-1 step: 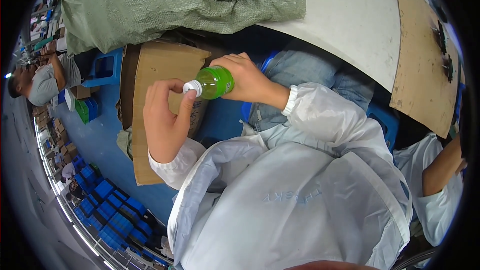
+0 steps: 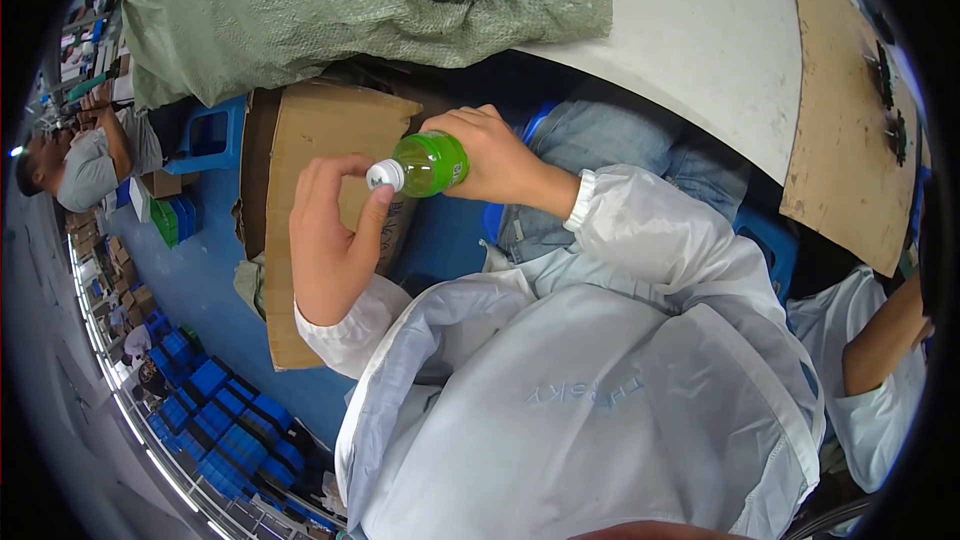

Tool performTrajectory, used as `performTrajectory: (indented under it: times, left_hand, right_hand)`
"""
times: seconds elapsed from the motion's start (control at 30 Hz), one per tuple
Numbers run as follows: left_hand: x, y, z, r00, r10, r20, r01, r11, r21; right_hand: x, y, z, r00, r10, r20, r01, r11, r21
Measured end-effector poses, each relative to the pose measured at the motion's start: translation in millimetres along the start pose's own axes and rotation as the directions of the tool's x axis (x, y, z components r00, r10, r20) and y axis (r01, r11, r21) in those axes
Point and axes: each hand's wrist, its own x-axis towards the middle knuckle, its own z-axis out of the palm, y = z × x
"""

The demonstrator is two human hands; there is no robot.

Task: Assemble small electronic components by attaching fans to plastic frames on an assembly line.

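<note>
One green bottle (image 2: 432, 165) is held, tilted, in front of the body, with its white cap (image 2: 386, 176) turned toward the left hand (image 2: 335, 235). The cap is pinched between the thumb and a finger of that hand, and the bottle's body is wrapped by the closed fingers of the right hand (image 2: 495, 160); whether the cap is loose cannot be told. The bottle is seen past the right edge of an open cardboard box (image 2: 300, 140), and is kept well apart from the curved edge of the white table (image 2: 700, 40). The table is overlapped by one green woven sack (image 2: 360, 0) and, at the right, by one brown board (image 2: 850, 140). Room is left between the hands and the white coat (image 2: 580, 420), while at the left the blue floor (image 2: 215, 270) is bordered by stacked blue crates (image 2: 225, 420), too crowded to be counted. Small pale marks are carried on the bottle's label, dark print is partly shown on the box, and pale lettering is seen upside down on the coat. One co-worker is seen at the far left, and another person's arm (image 2: 880, 345) at the right.
</note>
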Motion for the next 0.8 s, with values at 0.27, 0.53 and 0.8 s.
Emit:
performTrajectory:
  times: [0.27,0.53,0.8]
  left_hand:
    - [12,-6,10,0.997,0.063,0.036,-0.066,0.993,0.098]
    - [20,-5,35,0.995,-0.078,0.059,0.052,0.934,0.353]
    - [52,-55,68,0.924,0.382,-0.029,-0.344,0.861,0.374]
  right_hand:
    - [0,10,0,1.0,0.03,0.004,-0.03,0.999,-0.029]
    - [-1,20,1,0.995,0.1,0.027,-0.1,0.995,0.001]
    - [10,23,-17,0.937,0.216,0.274,-0.266,0.95,0.163]
